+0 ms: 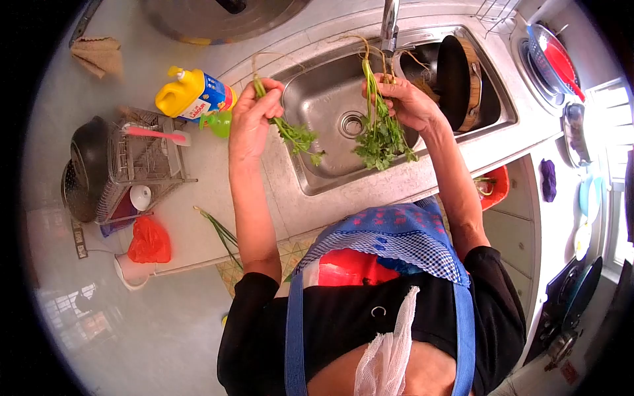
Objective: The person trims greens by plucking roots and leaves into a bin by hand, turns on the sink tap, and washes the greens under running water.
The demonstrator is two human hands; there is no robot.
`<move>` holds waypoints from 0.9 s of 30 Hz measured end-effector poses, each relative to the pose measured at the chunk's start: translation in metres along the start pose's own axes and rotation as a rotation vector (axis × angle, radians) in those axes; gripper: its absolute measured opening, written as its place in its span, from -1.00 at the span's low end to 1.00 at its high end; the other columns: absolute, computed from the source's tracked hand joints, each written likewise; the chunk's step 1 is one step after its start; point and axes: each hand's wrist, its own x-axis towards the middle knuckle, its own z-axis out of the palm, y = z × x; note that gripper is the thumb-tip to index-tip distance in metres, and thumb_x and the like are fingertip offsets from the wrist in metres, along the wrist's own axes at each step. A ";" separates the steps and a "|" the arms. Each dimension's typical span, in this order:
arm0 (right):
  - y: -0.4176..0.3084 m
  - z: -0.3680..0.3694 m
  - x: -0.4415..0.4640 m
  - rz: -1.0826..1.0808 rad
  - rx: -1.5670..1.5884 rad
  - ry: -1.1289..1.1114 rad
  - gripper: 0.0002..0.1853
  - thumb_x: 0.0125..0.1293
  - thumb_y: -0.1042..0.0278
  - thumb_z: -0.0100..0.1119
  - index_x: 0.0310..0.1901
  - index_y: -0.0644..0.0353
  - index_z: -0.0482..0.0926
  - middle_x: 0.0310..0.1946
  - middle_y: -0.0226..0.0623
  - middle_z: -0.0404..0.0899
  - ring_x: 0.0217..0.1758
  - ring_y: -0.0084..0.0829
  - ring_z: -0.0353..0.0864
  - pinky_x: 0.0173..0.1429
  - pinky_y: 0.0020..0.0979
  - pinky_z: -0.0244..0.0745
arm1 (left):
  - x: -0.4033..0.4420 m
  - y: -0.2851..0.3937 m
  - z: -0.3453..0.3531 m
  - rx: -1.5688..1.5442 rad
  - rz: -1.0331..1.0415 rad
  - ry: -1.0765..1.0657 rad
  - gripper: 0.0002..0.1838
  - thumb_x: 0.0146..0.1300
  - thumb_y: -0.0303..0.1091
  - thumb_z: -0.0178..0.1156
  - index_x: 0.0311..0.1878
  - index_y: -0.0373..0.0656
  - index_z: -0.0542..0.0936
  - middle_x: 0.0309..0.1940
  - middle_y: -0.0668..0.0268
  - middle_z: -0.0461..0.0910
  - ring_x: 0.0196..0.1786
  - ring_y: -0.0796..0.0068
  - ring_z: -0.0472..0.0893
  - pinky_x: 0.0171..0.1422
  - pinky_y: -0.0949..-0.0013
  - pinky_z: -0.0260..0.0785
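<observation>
Over the left edge of the steel sink point(317, 109), my left hand point(254, 115) is closed round a small sprig of leafy green herb point(297, 135), whose thin roots stick up above the fingers. My right hand point(409, 102) grips a larger bunch of the herb point(383, 142) by its stems. Its leaves hang down over the sink basin to the right of the drain point(351, 124), with pale roots at the top. The metal faucet point(389, 30) rises just behind my right hand.
A yellow detergent bottle point(185, 96) and a dish rack point(142, 158) stand at the left. Green stalks point(221, 231) lie at the counter's front edge, near a red bag point(149, 240). In the right basin sits a dark pan point(452, 82). A blue colander point(548, 56) is at far right.
</observation>
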 end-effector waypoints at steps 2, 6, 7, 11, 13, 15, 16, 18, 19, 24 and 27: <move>-0.006 0.006 0.001 -0.006 -0.029 -0.033 -0.81 0.29 0.24 0.04 -0.15 0.14 0.47 -0.46 -0.60 0.39 -0.54 -0.80 0.15 -0.50 -0.72 0.06 | -0.001 -0.005 0.017 0.085 -0.017 -0.020 -0.88 0.15 -0.44 0.17 -0.23 -0.17 0.52 -0.47 0.50 0.46 -0.54 0.77 0.23 -0.40 0.61 0.13; -0.002 0.018 0.010 -0.021 -0.069 -0.051 -0.81 0.26 0.28 0.09 -0.15 0.14 0.47 -0.46 -0.60 0.41 -0.54 -0.78 0.17 -0.47 -0.72 0.07 | 0.001 -0.023 0.043 0.127 -0.080 -0.097 -0.84 0.15 -0.44 0.20 -0.19 -0.17 0.53 -0.47 0.53 0.44 -0.58 0.80 0.18 -0.41 0.60 0.10; -0.002 0.022 0.012 -0.019 -0.070 -0.054 -0.81 0.26 0.28 0.09 -0.15 0.14 0.47 -0.46 -0.60 0.41 -0.54 -0.78 0.17 -0.47 -0.72 0.07 | 0.001 -0.025 0.048 0.114 -0.104 -0.097 -0.83 0.14 -0.44 0.21 -0.19 -0.18 0.54 -0.49 0.55 0.43 -0.59 0.80 0.17 -0.43 0.61 0.08; -0.004 0.032 0.015 -0.088 -0.275 0.004 -0.81 0.24 0.28 0.12 -0.15 0.12 0.48 -0.47 -0.57 0.47 -0.54 -0.78 0.19 -0.46 -0.71 0.08 | 0.003 -0.027 0.050 0.161 -0.061 -0.032 -0.79 0.11 -0.42 0.25 -0.16 -0.21 0.57 -0.54 0.56 0.43 -0.59 0.81 0.19 -0.48 0.64 0.05; -0.005 0.032 0.015 -0.071 -0.278 -0.014 -0.81 0.25 0.26 0.12 -0.15 0.11 0.49 -0.47 -0.57 0.48 -0.54 -0.77 0.19 -0.45 -0.70 0.09 | 0.004 -0.023 0.052 0.247 -0.053 -0.017 -0.79 0.11 -0.42 0.26 -0.17 -0.21 0.58 -0.54 0.56 0.44 -0.59 0.81 0.20 -0.49 0.64 0.04; -0.006 0.034 0.015 -0.069 -0.281 -0.023 -0.81 0.25 0.25 0.12 -0.16 0.11 0.49 -0.47 -0.58 0.49 -0.54 -0.77 0.19 -0.45 -0.70 0.09 | 0.003 -0.022 0.052 0.334 -0.046 0.002 -0.79 0.10 -0.41 0.27 -0.17 -0.20 0.59 -0.54 0.56 0.45 -0.58 0.82 0.22 -0.50 0.65 0.03; -0.007 0.035 0.015 -0.071 -0.284 -0.028 -0.81 0.25 0.25 0.11 -0.16 0.11 0.50 -0.47 -0.58 0.49 -0.53 -0.77 0.19 -0.45 -0.70 0.10 | 0.004 -0.023 0.051 0.361 -0.031 -0.005 -0.78 0.09 -0.40 0.28 -0.17 -0.20 0.59 -0.54 0.56 0.46 -0.58 0.82 0.23 -0.51 0.65 0.03; -0.006 0.033 0.016 -0.066 -0.294 -0.033 -0.81 0.25 0.25 0.11 -0.17 0.11 0.50 -0.47 -0.59 0.48 -0.54 -0.77 0.19 -0.45 -0.70 0.10 | 0.004 -0.021 0.052 0.386 -0.016 -0.014 -0.77 0.08 -0.39 0.28 -0.17 -0.20 0.59 -0.55 0.56 0.47 -0.58 0.83 0.24 -0.53 0.66 0.03; -0.006 0.033 0.017 -0.062 -0.304 -0.038 -0.82 0.25 0.25 0.10 -0.17 0.11 0.50 -0.47 -0.59 0.47 -0.54 -0.77 0.18 -0.45 -0.70 0.10 | 0.004 -0.019 0.053 0.436 -0.005 -0.017 -0.77 0.08 -0.38 0.29 -0.18 -0.20 0.59 -0.55 0.57 0.46 -0.59 0.83 0.23 -0.53 0.66 0.02; -0.007 0.028 0.021 -0.038 -0.315 -0.062 -0.79 0.23 0.24 0.12 -0.13 0.10 0.49 -0.45 -0.58 0.50 -0.52 -0.76 0.23 -0.42 -0.67 0.16 | 0.005 -0.011 0.049 0.470 0.019 -0.054 -0.77 0.06 -0.35 0.29 -0.20 -0.21 0.59 -0.57 0.57 0.45 -0.59 0.83 0.23 -0.54 0.66 0.02; -0.007 0.028 0.022 -0.025 -0.313 -0.058 -0.77 0.23 0.25 0.13 -0.12 0.12 0.49 -0.48 -0.58 0.47 -0.52 -0.76 0.22 -0.44 -0.66 0.16 | 0.006 -0.008 0.042 0.464 -0.037 -0.112 -0.74 0.07 -0.32 0.28 -0.18 -0.21 0.60 -0.44 0.47 0.57 -0.41 0.76 0.45 -0.32 0.65 0.26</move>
